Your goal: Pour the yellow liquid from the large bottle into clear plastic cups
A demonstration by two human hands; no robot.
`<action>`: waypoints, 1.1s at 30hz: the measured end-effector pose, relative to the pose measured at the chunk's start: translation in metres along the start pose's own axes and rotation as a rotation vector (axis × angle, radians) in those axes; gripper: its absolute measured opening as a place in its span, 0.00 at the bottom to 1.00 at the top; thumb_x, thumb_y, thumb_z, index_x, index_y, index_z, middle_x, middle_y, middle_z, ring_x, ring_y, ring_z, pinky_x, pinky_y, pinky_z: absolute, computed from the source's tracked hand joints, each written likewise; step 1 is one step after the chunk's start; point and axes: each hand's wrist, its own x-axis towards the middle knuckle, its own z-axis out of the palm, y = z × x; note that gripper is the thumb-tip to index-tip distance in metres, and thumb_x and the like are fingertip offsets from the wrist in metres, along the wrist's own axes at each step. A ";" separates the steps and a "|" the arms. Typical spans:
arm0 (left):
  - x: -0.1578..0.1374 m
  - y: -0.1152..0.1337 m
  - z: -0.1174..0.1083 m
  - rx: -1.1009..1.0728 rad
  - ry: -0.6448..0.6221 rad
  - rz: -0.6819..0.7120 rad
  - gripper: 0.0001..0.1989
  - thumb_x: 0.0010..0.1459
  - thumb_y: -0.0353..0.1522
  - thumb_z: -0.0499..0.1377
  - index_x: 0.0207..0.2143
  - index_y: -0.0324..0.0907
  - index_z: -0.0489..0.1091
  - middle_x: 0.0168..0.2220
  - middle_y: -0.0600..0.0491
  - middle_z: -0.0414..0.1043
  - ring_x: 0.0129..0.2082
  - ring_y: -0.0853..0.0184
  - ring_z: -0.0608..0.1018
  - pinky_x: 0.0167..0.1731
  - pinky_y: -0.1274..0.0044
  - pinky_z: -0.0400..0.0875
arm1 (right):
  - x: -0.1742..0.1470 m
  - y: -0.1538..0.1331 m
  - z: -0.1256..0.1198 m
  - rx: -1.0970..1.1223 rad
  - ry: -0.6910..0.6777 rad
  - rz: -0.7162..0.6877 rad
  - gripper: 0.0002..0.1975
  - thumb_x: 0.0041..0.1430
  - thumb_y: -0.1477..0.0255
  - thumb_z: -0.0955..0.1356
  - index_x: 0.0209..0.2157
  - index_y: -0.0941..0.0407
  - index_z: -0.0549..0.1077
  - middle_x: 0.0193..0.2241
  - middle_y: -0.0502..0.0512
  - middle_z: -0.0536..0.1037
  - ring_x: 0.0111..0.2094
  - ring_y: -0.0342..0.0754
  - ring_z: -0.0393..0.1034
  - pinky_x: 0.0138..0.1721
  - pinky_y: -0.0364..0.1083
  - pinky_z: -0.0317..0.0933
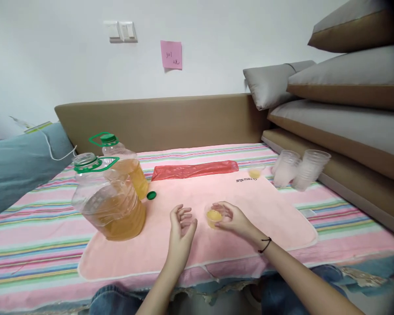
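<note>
My right hand is wrapped round the side of a small clear plastic cup with yellow liquid in it, low over or on the pink mat. Just left of that cup, my left hand has its fingers curved and apart, holding nothing. An uncapped large bottle of amber liquid stands on the left. Behind it is a second bottle with a green cap on. A loose green cap lies beside the bottles. Another cup with yellow liquid sits at the mat's far right.
Stacks of clear cups stand at the right, near piled cushions. A folded red plastic bag lies along the mat's far edge. Striped cloth covers the surface, with a brown backrest behind and a blue cushion at left.
</note>
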 end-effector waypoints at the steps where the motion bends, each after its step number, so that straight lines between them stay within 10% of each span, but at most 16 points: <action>1: 0.002 -0.004 0.005 -0.018 -0.032 -0.097 0.23 0.55 0.40 0.61 0.51 0.45 0.58 0.49 0.45 0.68 0.47 0.62 0.74 0.47 0.67 0.70 | 0.000 0.000 0.001 0.006 0.012 0.000 0.25 0.40 0.70 0.78 0.44 0.53 0.74 0.48 0.60 0.79 0.50 0.56 0.75 0.50 0.55 0.70; 9: 0.002 -0.022 0.039 0.092 -0.210 -0.239 0.26 0.54 0.37 0.60 0.54 0.41 0.61 0.58 0.38 0.67 0.59 0.54 0.70 0.58 0.59 0.63 | 0.005 0.003 -0.015 0.053 0.149 -0.016 0.26 0.38 0.69 0.79 0.43 0.52 0.74 0.46 0.58 0.80 0.48 0.56 0.76 0.52 0.57 0.69; 22: -0.020 -0.011 0.064 0.748 -0.618 0.179 0.22 0.57 0.30 0.53 0.54 0.35 0.68 0.62 0.41 0.63 0.68 0.47 0.54 0.64 0.53 0.57 | 0.019 0.008 -0.106 -0.017 0.646 -0.099 0.32 0.35 0.62 0.79 0.44 0.54 0.72 0.49 0.61 0.77 0.52 0.59 0.72 0.56 0.60 0.65; 33: -0.023 -0.025 0.068 0.778 -0.620 0.258 0.28 0.56 0.29 0.53 0.60 0.35 0.63 0.63 0.41 0.62 0.67 0.45 0.57 0.63 0.52 0.58 | 0.015 0.030 -0.160 -0.045 0.907 -0.129 0.31 0.36 0.65 0.77 0.46 0.52 0.71 0.46 0.56 0.75 0.50 0.58 0.74 0.53 0.61 0.68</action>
